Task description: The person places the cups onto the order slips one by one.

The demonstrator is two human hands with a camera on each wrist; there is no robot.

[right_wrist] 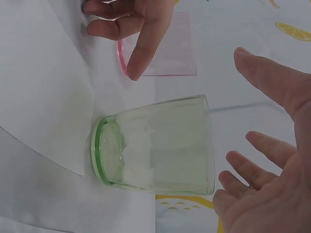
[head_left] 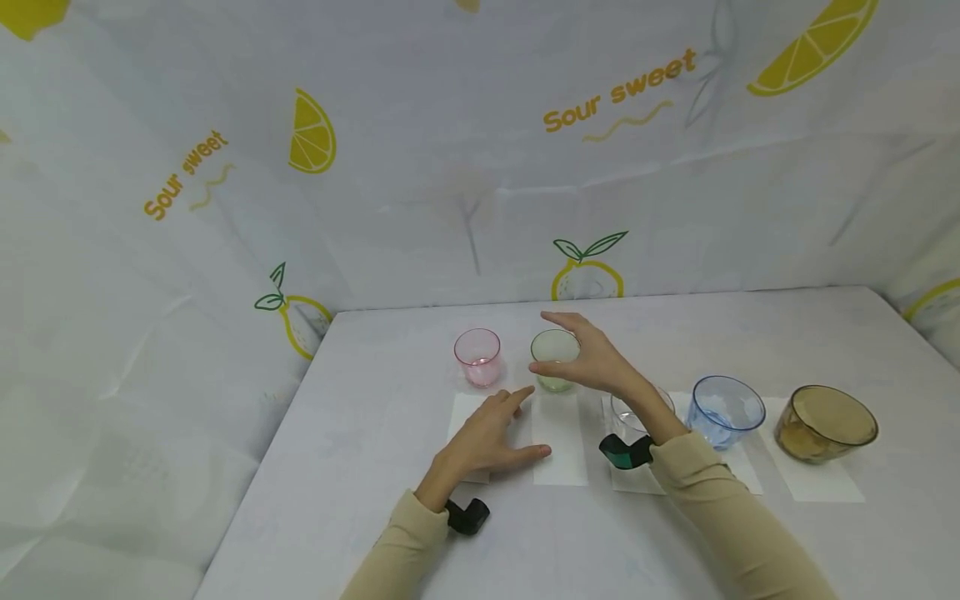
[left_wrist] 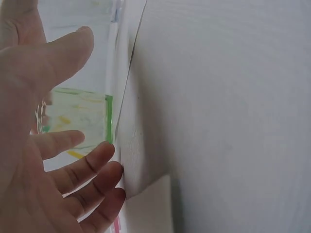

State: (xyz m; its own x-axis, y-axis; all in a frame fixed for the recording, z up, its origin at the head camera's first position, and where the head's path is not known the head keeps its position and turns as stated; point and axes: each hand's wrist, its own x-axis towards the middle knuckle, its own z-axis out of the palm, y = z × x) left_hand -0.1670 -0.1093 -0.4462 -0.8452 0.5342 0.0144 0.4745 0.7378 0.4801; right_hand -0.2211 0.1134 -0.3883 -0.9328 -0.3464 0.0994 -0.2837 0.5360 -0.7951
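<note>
A clear green glass (head_left: 553, 346) stands upright toward the back of the table; the right wrist view shows this green glass (right_wrist: 160, 150) up close. My right hand (head_left: 588, 362) is beside its rim, thumb and fingers spread apart and not closed around it. Nearer the front, my left hand (head_left: 483, 437) hovers low over white paper strips with loosely extended fingers, holding nothing. Behind the left hand is a pink glass (head_left: 480, 367), upright. A colourless glass (head_left: 626, 412) is partly hidden by my right forearm.
To the right stand a blue glass (head_left: 722, 412) and an amber glass (head_left: 821, 429), each on a paper strip. One white strip (head_left: 560, 454) lies in front of the green glass. A lemon-printed cloth (head_left: 450, 183) hangs behind the table.
</note>
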